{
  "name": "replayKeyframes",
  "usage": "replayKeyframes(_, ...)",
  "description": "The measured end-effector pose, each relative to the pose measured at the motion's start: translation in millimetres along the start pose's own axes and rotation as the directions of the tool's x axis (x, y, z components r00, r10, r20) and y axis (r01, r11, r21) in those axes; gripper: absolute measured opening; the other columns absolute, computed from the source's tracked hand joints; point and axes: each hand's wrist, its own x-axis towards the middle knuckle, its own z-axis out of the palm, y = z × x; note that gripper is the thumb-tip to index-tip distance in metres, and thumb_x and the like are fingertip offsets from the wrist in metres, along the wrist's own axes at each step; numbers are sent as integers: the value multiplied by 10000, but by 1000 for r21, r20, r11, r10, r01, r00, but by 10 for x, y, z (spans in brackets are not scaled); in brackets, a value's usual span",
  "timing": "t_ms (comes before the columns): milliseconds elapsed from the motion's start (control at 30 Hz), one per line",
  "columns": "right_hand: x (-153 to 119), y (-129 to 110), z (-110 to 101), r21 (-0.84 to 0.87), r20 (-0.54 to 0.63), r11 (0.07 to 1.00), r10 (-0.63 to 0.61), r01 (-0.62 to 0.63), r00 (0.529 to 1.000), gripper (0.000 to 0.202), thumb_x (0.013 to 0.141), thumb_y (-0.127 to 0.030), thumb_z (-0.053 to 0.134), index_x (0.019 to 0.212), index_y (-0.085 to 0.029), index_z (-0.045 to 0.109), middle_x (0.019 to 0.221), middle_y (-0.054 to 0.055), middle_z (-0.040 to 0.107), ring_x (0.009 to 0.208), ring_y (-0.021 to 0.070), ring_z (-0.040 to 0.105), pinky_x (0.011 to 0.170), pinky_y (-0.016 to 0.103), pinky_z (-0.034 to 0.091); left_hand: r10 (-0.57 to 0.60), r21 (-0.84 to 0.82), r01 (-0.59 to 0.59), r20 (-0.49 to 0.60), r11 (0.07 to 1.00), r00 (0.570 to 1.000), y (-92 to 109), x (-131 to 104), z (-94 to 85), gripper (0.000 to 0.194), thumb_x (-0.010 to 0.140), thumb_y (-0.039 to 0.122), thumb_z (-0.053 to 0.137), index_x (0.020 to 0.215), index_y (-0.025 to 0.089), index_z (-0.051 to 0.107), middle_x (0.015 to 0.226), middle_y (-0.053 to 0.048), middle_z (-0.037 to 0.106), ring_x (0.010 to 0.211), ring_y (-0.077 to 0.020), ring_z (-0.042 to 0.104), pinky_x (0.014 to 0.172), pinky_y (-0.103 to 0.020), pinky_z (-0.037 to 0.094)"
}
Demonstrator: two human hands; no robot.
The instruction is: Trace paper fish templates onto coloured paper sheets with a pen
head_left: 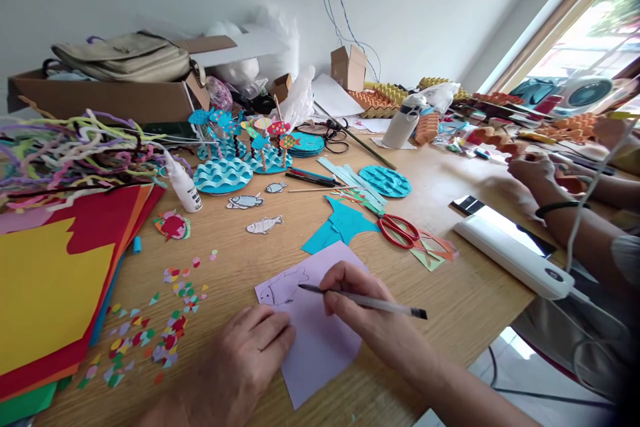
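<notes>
A sheet of purple paper [320, 347] lies on the wooden table, with a fish outline [281, 288] drawn near its upper left corner. My right hand [357, 300] grips a pen [380, 302], its dark tip at the fish's tail end. Resting over the sheet's left edge is my left hand [250, 353], fingers laid down and holding nothing. Above the sheet are blue paper scraps [335, 227] and red-handled scissors [399, 231]. Cut-out paper fish [264, 225] lie farther back, near a white glue bottle [183, 181].
Coloured paper sheets [50, 300] and confetti-like scraps [173, 333] cover the left side. Behind stand blue wavy bases [223, 176] carrying paper fish, beside pipe cleaners [75, 153]. At right are a white device [513, 257] and another person's hands [535, 170].
</notes>
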Motion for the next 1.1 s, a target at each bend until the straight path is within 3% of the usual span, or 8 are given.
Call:
replayKeyframes(133,162,-101,3,-41,45,998,-37,39,998,94,701,-130,472,735,-196,529,613,-39,529,574,109,463,522,212,358,21,-16,-20,48,1000,999,-7,-11,14,414,983,153,216,966,156,629,918,-39,661,836,-167,569,741,-278,522)
replayKeyframes(300,391,26,67,-1,169,1000,-30,31,985,126,702,-79,455,733,-189,507,601,-44,555,558,94,484,508,191,363,22,-10,-22,64,1000,998,-10,-25,17,414,983,164,217,973,159,631,935,-40,667,818,-170,575,728,-280,532)
replayKeyframes(500,402,163,92,-155,120,967,-183,201,976,110,706,-95,451,716,-199,487,611,-46,508,560,101,447,510,201,346,0,40,-2,40,999,999,-17,-45,27,391,976,135,235,1014,155,624,996,-44,654,881,-160,583,792,-263,514)
replayKeyframes(667,391,191,96,-189,143,950,-226,250,964,125,714,-85,439,725,-205,471,596,-55,495,546,98,446,503,194,344,-24,71,24,0,997,1000,-56,-92,58,402,967,110,227,1017,150,624,1023,-57,636,975,-184,562,869,-307,492)
replayKeyframes(833,398,219,105,-228,171,928,-260,294,950,149,713,-63,439,742,-204,478,621,-47,520,552,95,465,504,186,357,-64,109,54,90,993,994,-90,-86,44,321,938,96,313,1056,131,609,988,-70,642,834,-189,592,749,-326,527)
replayKeyframes(1100,395,244,100,-265,198,903,-293,338,936,154,707,-65,442,743,-209,479,617,-49,522,556,100,473,530,195,370,-51,122,43,60,992,997,-104,-38,19,332,953,124,294,1025,135,618,985,-75,666,766,-167,625,679,-290,515)
